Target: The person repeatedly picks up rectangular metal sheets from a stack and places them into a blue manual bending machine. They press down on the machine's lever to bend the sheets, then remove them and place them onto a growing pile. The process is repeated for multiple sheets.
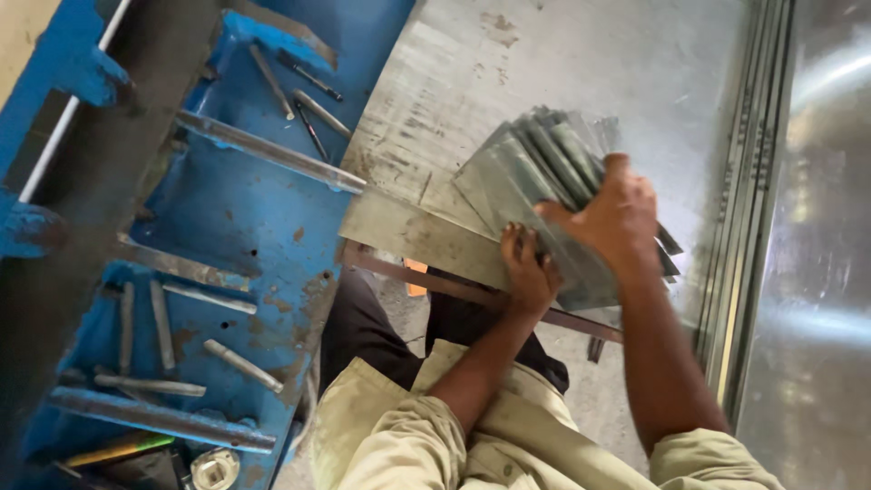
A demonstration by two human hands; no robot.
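The fingers (617, 168) of the right hand (608, 222) are curled tight over the far edge of a stack of metal sheets (544, 181), gripping it from the top. The left hand (529, 268) is pressed against the near side of the same stack, with its fingers (517, 238) bent around the edge, so both hands hold the stack between them.

The sheets are thin, flat and grey. They are shiny in spots and a bit scratched. They are fanned out, so many edges show side by side, like cards. The picture is a little blurry there.

The stack sits above a big metal table (508, 73) that is grey and has dull marks on it. One loose flat sheet (408, 227) lies on the near edge of the table, just left of the hands.

To the left stands a blue machine (245, 209) with chipped paint. Some metal rods (308, 91) lie in its far tray, and more lie in its near part. On the right is a large shiny metal panel (817, 254). The person wears tan sleeves (399, 436).
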